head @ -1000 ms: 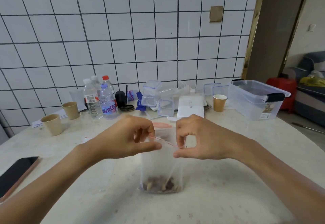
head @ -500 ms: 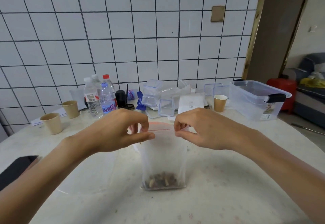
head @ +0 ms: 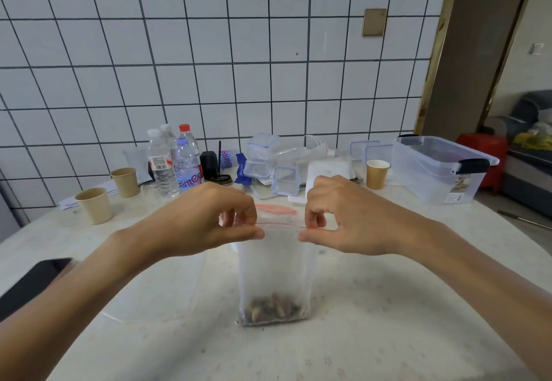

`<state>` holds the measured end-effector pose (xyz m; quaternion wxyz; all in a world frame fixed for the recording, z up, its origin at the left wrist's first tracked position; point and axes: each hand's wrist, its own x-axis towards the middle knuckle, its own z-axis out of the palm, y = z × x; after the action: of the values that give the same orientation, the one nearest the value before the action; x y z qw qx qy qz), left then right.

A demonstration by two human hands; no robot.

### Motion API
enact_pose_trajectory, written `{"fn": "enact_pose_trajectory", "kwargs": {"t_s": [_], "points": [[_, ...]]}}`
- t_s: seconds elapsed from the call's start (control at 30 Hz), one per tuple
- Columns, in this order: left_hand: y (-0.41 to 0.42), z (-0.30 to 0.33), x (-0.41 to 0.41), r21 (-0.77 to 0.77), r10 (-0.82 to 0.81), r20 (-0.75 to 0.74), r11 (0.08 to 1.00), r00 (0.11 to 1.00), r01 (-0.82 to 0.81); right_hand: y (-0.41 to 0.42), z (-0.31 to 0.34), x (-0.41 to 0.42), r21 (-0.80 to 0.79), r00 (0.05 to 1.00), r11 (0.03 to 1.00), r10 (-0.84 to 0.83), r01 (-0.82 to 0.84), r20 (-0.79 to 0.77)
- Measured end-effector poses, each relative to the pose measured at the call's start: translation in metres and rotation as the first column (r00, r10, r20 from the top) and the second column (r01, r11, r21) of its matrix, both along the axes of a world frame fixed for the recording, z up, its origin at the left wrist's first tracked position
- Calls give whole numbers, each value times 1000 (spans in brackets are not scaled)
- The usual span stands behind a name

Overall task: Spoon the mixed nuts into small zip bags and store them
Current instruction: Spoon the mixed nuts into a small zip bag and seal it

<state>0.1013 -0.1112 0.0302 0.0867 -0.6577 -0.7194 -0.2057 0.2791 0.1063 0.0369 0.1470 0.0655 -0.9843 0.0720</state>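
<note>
A small zip bag (head: 274,273) stands upright on the desk (head: 388,321), a shallow layer of mixed nuts (head: 273,309) settled at its bottom. Both hands are clamped on its top edge: the left hand (head: 209,219) pinches the left end of the red zip strip (head: 279,224), the right hand (head: 343,216) pinches the right end, and the strip runs taut and straight between them. Whether the seal is fully pressed along its length cannot be told.

Judging by this, filling of this bag is done and closing is under way or just finishing. Storing is left: behind the bag and to its right sits a clear storage bin (head: 439,168) with something already inside, a likely destination. Directly behind the bag lie small clear lidded boxes (head: 263,156). No spoon or nut supply can be made out, so how many bags remain is unclear.
</note>
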Motion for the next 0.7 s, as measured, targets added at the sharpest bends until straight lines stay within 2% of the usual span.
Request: {"fn": "enact_pose_trajectory", "kwargs": {"t_s": [0.2, 0.33, 0.47, 0.57, 0.7], "points": [[3, -4, -1, -22, 57, -78, 998, 995, -59, -3, 4, -2, 54, 996, 998, -17, 12, 93], [9, -7, 2, -24, 53, -27, 998, 998, -54, -10, 1, -6, -43, 996, 999, 6, -2, 84], [13, -9, 6, -31, 53, -17, 998, 998, -54, -16, -1, -10, -125, 976, 992, 48, -22, 213], [13, -10, 9, -44, 45, -16, 998, 999, -46, -20, 0, -13, -42, 962, 998, 59, -49, 266], [12, -12, 12, -42, 20, -12, 999, 1000, -20, -21, 5, -12, 26, 975, 998, 51, -58, 218]]}}
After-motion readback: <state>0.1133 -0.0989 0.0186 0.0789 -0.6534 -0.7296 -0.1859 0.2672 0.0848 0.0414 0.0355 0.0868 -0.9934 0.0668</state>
